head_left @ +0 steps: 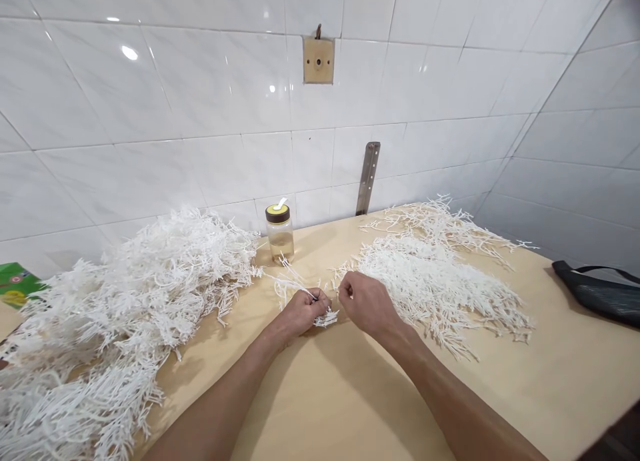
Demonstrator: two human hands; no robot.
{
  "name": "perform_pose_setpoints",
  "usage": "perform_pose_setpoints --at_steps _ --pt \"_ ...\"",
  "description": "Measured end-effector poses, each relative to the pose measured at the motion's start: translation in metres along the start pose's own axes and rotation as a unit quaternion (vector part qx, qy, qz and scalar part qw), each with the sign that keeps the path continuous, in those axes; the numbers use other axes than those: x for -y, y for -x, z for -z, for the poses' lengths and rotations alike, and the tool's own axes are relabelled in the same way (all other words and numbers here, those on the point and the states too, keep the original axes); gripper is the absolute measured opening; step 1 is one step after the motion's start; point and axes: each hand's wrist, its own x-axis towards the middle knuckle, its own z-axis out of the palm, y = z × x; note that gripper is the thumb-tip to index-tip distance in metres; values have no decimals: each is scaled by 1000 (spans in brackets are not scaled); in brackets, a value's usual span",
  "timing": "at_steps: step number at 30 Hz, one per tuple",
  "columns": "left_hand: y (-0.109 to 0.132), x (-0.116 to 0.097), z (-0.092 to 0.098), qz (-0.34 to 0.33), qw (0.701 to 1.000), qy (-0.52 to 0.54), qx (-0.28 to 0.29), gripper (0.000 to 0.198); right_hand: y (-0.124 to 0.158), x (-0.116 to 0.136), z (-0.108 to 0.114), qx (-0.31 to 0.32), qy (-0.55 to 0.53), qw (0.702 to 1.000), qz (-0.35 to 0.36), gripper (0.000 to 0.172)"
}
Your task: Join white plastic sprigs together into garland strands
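Note:
My left hand (304,310) is closed on a small white branching sprig (327,318), whose thin stems stick out behind the fist and whose tips show below the fingers. Just to its right, my right hand (364,300) has its fingers curled together at the near edge of a flat pile of white sprigs (440,281). Whether anything sits between those fingers is hidden. A few loose white bits lie on the table between the two hands.
A large heap of white sprigs (165,288) covers the table's left side. Behind my hands stands a lidded jar (280,234) of pale liquid. A black bag (597,291) lies far right, a green box (19,284) far left. A metal bracket (369,178) rises by the tiled wall.

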Motion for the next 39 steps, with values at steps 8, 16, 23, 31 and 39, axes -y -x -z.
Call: perform_pose_setpoints --at_steps 8,16,23,31,39 --pt "-4 5 -3 -12 997 54 -54 38 -3 -9 12 95 -179 973 -107 23" --pt "-7 8 -5 -36 995 54 -75 38 2 2 4 168 -224 958 -65 24" --pt "-4 7 -5 -29 996 27 -74 40 3 6 5 149 -221 961 -68 24" --pt "-2 4 1 -35 993 92 -62 34 2 -3 -1 175 -349 916 -93 28" --pt "1 -2 7 -29 989 129 -59 49 3 -2 2 252 -384 879 -128 18"
